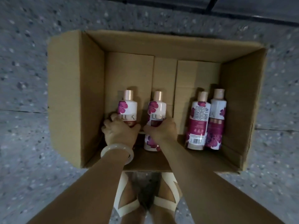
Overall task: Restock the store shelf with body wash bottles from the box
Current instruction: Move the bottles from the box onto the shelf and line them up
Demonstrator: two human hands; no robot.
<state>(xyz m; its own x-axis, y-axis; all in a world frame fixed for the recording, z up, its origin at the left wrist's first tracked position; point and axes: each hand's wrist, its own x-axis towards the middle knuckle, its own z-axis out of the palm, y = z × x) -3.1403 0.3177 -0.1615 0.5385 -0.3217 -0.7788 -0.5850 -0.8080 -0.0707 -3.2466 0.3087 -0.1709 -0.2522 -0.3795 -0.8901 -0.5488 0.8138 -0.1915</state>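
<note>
Body wash bottles sit inside a big brown cardboard box [76, 97] on a grey speckled floor [24, 78]. Four bottles show in the box, all white with pink flowers and pale pink caps. The person looks straight down into the box, and both bare arms reach in. The left hand [120, 130] is wrapped around the low part of the far left bottle [128, 109], with the fingers curled round its left side and the thumb on its right side. A pale bangle [117, 151] sits on the left wrist. The right hand [161, 128] is closed around the middle of the second bottle [156, 110], which is just beside the first one. The bottom of that second bottle shows below the hand. The two hands are close together, almost touching. Two more bottles stand well to the right, near the right wall of the box. The third bottle [198, 120] shows its back label with small print and a bar code. The fourth bottle [216, 118] is touching it on its right. The far half of the box floor is bare cardboard. Below the box, between the arms, the person's feet in pale strappy sandals [168, 196] stand on the floor.
</note>
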